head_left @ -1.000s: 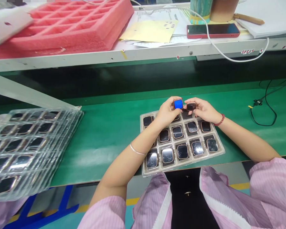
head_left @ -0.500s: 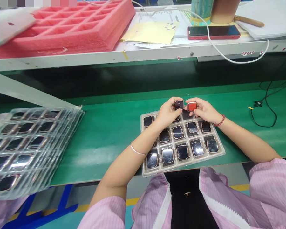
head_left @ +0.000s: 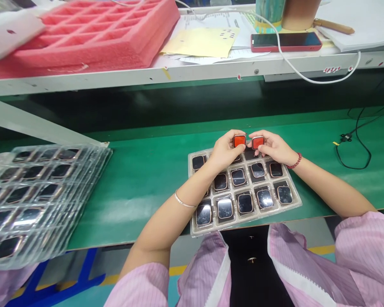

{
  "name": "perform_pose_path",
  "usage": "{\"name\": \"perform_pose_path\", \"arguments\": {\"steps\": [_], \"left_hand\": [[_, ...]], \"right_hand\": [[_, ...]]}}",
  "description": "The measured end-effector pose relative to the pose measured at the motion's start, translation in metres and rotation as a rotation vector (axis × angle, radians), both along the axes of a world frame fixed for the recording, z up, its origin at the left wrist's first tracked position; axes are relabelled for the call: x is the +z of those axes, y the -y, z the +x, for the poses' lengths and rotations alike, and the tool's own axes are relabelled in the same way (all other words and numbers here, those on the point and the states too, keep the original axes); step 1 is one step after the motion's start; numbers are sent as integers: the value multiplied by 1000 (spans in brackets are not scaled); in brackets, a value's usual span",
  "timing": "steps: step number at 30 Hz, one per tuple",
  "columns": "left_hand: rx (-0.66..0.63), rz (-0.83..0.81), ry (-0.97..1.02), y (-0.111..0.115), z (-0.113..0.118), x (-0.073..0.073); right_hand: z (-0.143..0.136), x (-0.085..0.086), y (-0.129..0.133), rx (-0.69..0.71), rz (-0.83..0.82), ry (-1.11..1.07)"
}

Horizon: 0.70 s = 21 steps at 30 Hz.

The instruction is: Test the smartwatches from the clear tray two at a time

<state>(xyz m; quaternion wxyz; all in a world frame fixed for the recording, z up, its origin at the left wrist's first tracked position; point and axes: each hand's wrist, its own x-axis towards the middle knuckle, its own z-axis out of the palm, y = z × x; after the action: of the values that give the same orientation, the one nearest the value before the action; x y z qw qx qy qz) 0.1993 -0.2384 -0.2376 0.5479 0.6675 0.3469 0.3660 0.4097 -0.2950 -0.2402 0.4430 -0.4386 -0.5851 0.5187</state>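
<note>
two watch bodies (head_left: 239,140), red screens facing up, held side by side

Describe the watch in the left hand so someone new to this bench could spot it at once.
Find the green belt and the clear tray of dark-screened watches at its near edge. Above the tray's far row, the left hand holds a watch beside the one in the right hand. Both screens glow red, unlike the tray's; it is the left of the pair.

1. Green bench mat (head_left: 147,179) running the full width.
2. Clear tray of watch faces (head_left: 243,221) at 6 o'clock.
3. Stack of clear trays (head_left: 35,192) at 9.
4. Black cable (head_left: 355,145) at 3.
5. White shelf (head_left: 195,70) at 12: pink foam tray (head_left: 92,38), yellow paper (head_left: 201,42), red phone (head_left: 286,40).
</note>
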Motion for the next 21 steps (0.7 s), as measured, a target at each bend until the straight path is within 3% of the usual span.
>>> {"name": "perform_pose_path", "arguments": {"steps": [14, 21], "left_hand": [[-53, -136, 66, 7, 1, 8], [-49, -109, 38, 6, -1, 7]], "right_hand": [[0, 3, 1, -30, -48, -61], [-1, 3, 2, -29, -50, -52]]}}
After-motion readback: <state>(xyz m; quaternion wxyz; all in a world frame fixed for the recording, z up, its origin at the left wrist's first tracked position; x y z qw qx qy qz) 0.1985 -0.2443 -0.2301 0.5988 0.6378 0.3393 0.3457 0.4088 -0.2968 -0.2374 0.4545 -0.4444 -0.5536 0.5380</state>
